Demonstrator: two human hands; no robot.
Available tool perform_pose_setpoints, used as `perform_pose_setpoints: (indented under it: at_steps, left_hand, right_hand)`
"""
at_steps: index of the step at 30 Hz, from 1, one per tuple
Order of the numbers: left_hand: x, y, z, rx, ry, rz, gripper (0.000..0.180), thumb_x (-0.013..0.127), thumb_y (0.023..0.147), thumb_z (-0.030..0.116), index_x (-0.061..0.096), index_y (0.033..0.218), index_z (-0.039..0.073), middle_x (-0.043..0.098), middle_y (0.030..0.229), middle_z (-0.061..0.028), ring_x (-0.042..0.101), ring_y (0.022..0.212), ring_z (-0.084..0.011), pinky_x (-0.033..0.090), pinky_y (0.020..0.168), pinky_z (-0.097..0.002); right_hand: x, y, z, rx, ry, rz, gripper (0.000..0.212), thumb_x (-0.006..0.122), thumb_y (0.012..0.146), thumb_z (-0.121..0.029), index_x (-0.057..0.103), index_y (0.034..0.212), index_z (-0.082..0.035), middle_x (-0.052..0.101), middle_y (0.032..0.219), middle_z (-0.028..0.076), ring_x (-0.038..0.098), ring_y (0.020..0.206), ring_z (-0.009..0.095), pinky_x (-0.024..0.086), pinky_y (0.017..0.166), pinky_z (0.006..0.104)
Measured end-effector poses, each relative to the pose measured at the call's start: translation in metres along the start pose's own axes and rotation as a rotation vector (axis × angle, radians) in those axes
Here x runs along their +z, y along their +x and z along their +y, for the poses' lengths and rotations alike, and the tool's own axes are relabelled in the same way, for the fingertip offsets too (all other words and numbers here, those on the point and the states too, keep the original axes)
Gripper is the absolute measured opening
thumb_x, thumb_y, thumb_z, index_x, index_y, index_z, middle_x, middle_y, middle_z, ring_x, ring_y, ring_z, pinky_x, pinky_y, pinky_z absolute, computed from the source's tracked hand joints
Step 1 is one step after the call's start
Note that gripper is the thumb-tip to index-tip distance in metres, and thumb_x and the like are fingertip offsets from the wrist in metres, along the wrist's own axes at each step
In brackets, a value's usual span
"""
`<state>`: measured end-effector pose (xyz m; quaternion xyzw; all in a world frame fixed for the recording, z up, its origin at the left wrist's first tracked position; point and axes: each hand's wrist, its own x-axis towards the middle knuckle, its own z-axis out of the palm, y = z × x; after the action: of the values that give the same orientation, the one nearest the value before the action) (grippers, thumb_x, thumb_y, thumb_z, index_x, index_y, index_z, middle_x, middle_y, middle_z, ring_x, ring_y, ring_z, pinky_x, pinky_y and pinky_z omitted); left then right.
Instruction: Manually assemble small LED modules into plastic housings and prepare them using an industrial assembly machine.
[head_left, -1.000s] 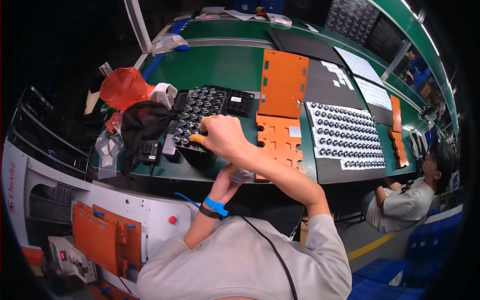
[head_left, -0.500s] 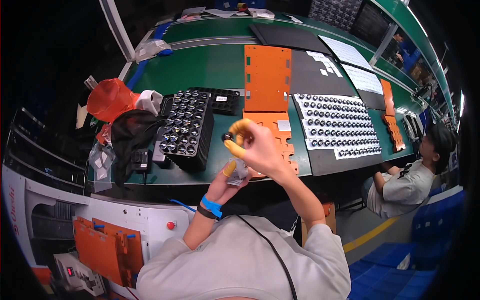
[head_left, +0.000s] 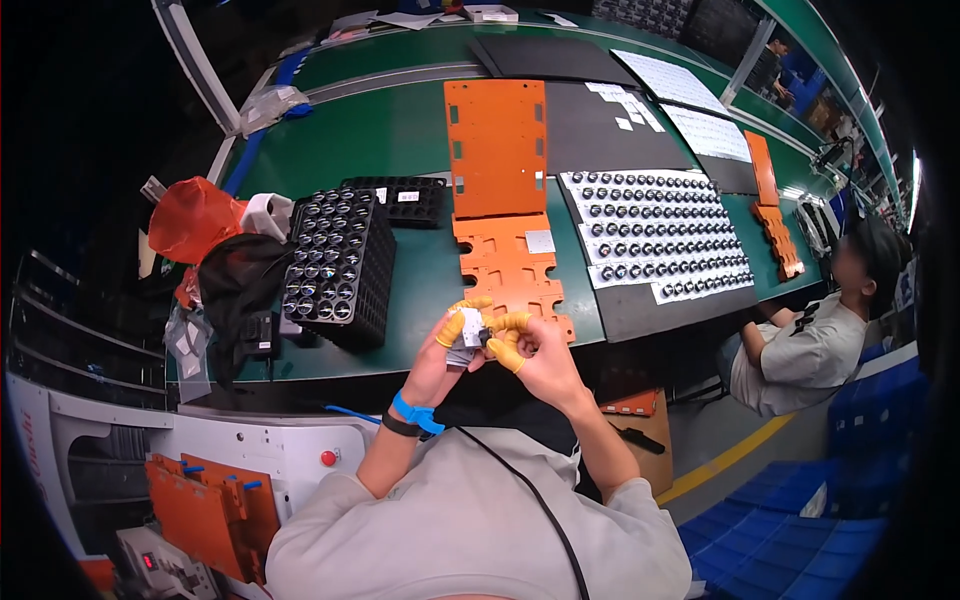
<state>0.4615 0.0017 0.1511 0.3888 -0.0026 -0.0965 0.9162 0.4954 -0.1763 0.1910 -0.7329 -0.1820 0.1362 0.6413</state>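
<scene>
My left hand [head_left: 436,352], with yellow finger cots and a blue wrist strap, grips a small white piece [head_left: 471,322] with a greyish thing under it. Close against it, my right hand [head_left: 545,360], also in yellow finger cots, pinches a small black round part [head_left: 486,336] between thumb and fingers. The two hands meet over the table's front edge, before the orange hinged plate [head_left: 498,150]. To their left rises a stack of black trays [head_left: 372,290] whose top holds rows of round, shiny-faced parts. The exact kind of the white piece is unclear.
On the right, white sheets [head_left: 652,224] bearing rows of black round parts lie on a dark board [head_left: 690,304]. Another black tray [head_left: 415,205], an orange bag [head_left: 195,215] and black cloth [head_left: 240,280] are at the left. A person [head_left: 815,345] sits at the far right.
My right hand has come down with the black part, bringing it against the white piece in my left hand. The whole view has shifted a little, so the table things appear further left.
</scene>
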Motion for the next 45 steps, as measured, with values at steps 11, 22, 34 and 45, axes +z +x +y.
perform_pose_setpoints:
  at_steps: [11, 22, 34, 45]
  left_hand:
    - [-0.006, 0.008, -0.015, -0.051, -0.068, 0.072, 0.049, 0.062, 0.103, 0.035, 0.054, 0.139, 0.004, 0.067, 0.118, -0.0063, 0.063, 0.086, -0.0122, 0.050, 0.069, -0.0254]
    - [0.001, -0.001, -0.011, 0.335, 0.412, 0.032, 0.053, 0.083, 0.087, 0.015, 0.060, 0.133, -0.001, 0.067, 0.117, -0.0048, 0.063, 0.102, -0.0111, 0.053, 0.092, -0.0279]
    - [0.010, 0.000, -0.021, 0.029, 0.049, 0.102, 0.033, 0.062, 0.101, 0.026, 0.060, 0.127, 0.004, 0.065, 0.096, 0.0001, 0.053, 0.072, -0.0042, 0.041, 0.056, -0.0211]
    - [0.019, 0.007, -0.034, -0.142, -0.025, 0.032, 0.024, 0.052, 0.106, 0.028, 0.059, 0.115, 0.006, 0.058, 0.087, -0.0011, 0.055, 0.069, -0.0094, 0.043, 0.055, -0.0240]
  right_hand:
    - [-0.008, -0.001, 0.010, -0.079, -0.105, 0.196, 0.018, 0.075, 0.087, -0.004, 0.071, 0.103, 0.003, 0.057, 0.073, -0.008, 0.043, 0.061, -0.002, 0.034, 0.054, 0.0170]
    - [-0.009, -0.014, 0.002, -0.099, -0.136, 0.087, 0.026, 0.080, 0.085, -0.007, 0.072, 0.108, 0.003, 0.053, 0.069, -0.005, 0.042, 0.059, 0.001, 0.033, 0.051, 0.0215]
    - [-0.014, -0.016, 0.005, -0.575, -0.526, 0.204, 0.050, 0.085, 0.072, -0.008, 0.071, 0.120, -0.004, 0.062, 0.082, 0.006, 0.059, 0.062, 0.023, 0.049, 0.056, 0.0337]
    - [-0.011, -0.005, 0.060, -0.839, -0.740, 0.621, 0.045, 0.085, 0.067, -0.013, 0.073, 0.109, -0.003, 0.067, 0.088, 0.008, 0.062, 0.067, 0.025, 0.050, 0.057, 0.0350]
